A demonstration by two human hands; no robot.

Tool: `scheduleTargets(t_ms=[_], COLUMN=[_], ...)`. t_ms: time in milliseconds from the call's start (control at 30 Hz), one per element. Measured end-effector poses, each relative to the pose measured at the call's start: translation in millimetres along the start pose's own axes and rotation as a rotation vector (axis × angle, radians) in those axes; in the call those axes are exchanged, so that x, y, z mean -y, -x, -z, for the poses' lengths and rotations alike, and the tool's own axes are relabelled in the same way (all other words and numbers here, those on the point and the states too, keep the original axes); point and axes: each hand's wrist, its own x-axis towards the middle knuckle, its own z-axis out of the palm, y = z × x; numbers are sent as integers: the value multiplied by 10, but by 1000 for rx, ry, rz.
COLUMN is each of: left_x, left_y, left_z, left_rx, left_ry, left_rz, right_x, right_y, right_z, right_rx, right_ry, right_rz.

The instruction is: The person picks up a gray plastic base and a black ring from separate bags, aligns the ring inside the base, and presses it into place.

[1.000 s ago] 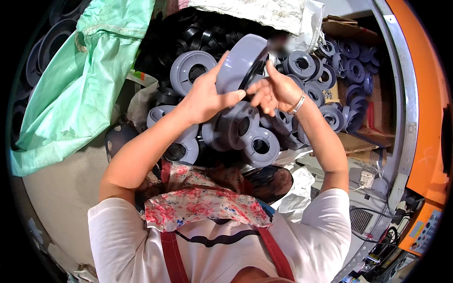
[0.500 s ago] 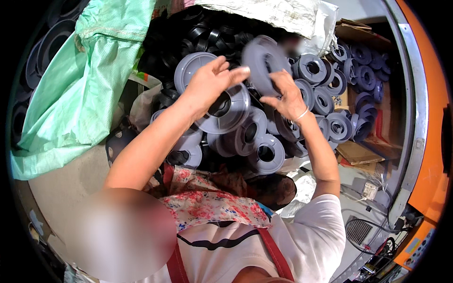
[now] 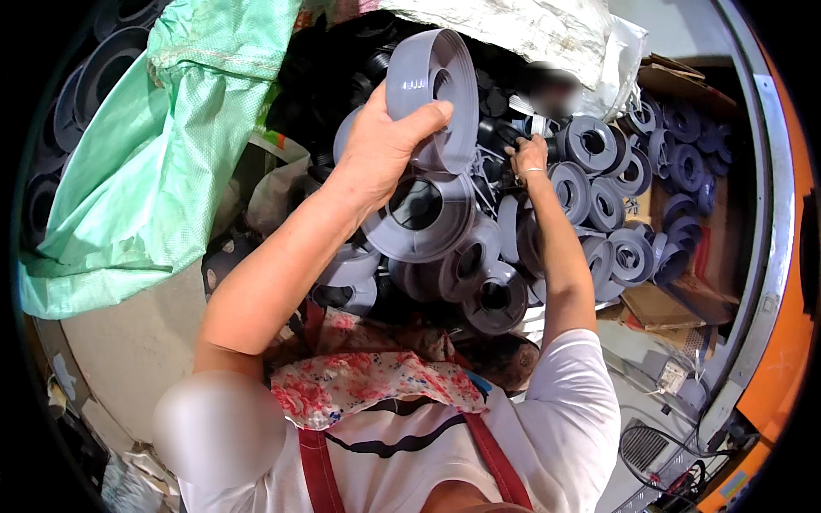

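My left hand grips a grey plastic flanged ring, thumb over its rim, raised above the pile. The ring is tilted so its stepped open side shows. Farther right, my right hand reaches in among black plastic parts at the back. Its fingers are bent in beside a dark piece; what they hold, if anything, I cannot make out. Below the raised ring lies a large grey flanged ring with a dark centre. A smaller grey ring lies nearer to me.
More grey rings are heaped at the right, beside cardboard. A green woven sack stands at the left, a white sack at the back. An orange machine frame and cables border the right side.
The grey ring has passed from my right hand to my left, which was empty-handed before. My right hand has let go and moved back into the black parts.
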Motion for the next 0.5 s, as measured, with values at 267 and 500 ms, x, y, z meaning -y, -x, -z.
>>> scheduleTargets(t_ms=[267,500], left_x=[53,-47], left_y=[109,311], left_z=[-37,-18], left_rx=[168,335], left_ry=[26,-57], left_rz=[110,180], right_x=[1167,1489], right_y=[863,1124], right_z=[1687,2253], right_rx=[-292,-147], right_ry=[-729,-479], right_rz=[607,427])
